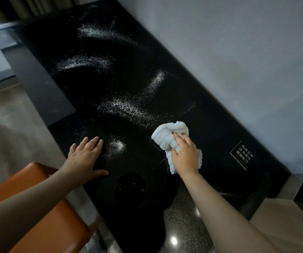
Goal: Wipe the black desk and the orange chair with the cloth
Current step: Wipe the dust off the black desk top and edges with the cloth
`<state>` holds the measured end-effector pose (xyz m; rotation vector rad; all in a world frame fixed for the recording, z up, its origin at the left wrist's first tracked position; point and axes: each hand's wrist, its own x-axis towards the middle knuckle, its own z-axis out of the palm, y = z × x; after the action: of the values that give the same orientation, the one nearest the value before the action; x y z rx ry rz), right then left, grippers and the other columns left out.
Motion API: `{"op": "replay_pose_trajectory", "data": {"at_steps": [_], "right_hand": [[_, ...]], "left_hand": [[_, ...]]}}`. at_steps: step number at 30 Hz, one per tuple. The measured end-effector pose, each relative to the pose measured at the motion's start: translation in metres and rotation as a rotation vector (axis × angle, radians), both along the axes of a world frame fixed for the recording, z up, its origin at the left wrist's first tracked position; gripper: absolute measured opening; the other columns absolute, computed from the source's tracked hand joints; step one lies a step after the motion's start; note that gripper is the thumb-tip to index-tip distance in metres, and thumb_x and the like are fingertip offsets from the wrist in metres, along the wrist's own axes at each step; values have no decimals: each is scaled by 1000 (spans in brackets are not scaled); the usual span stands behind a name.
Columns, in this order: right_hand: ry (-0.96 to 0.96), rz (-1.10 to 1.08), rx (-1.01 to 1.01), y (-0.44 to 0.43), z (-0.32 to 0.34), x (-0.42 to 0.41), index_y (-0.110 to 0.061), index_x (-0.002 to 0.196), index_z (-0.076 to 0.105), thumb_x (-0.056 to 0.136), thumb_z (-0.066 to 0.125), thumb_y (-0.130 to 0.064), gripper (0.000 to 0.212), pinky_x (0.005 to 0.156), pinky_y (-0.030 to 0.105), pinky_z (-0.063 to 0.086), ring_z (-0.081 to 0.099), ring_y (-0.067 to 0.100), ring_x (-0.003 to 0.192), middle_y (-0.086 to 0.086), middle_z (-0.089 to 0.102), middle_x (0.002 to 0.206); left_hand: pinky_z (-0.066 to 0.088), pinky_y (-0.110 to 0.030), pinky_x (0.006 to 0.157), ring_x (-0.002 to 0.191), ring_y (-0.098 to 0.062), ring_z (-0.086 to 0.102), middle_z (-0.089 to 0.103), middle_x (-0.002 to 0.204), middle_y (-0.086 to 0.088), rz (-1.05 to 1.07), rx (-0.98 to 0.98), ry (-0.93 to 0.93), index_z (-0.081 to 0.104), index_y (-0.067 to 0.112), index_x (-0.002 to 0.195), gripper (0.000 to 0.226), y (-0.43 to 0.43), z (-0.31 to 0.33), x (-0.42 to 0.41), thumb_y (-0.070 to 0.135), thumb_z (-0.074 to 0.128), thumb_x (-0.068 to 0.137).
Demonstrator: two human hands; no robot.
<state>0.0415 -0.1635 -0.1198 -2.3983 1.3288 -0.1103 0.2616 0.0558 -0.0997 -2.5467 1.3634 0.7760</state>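
Observation:
The glossy black desk (210, 136) runs from the near edge to the far left along the wall. Streaks of white powder (128, 108) lie scattered over its surface. A crumpled light blue and white cloth (167, 136) sits on the desk, and my right hand (184, 156) grips it from above, pressing it onto the top. My left hand (85, 157) lies flat on the desk near its front edge, fingers straight, beside a small patch of powder (118, 146). The orange chair (37, 207) stands at the lower left, partly under my left forearm.
A small black sign with white characters (241, 155) stands on the desk at the right near the grey wall (238, 61). A dark lower bench (37, 84) runs along the desk's left side. Speckled polished floor (183, 225) shows below the desk.

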Motion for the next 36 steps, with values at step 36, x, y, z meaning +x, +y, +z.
{"op": "replay_pose_trajectory", "data": {"at_steps": [36], "right_hand": [[18, 96, 129, 224, 4, 18, -29, 144, 45, 92, 56, -21, 54, 108, 34, 34, 39, 21, 132, -4, 40, 148]], "left_hand": [[18, -44, 120, 149, -28, 6, 10, 161, -7, 69, -196, 57, 14, 14, 154, 80, 103, 6, 13, 47, 53, 93]]}}
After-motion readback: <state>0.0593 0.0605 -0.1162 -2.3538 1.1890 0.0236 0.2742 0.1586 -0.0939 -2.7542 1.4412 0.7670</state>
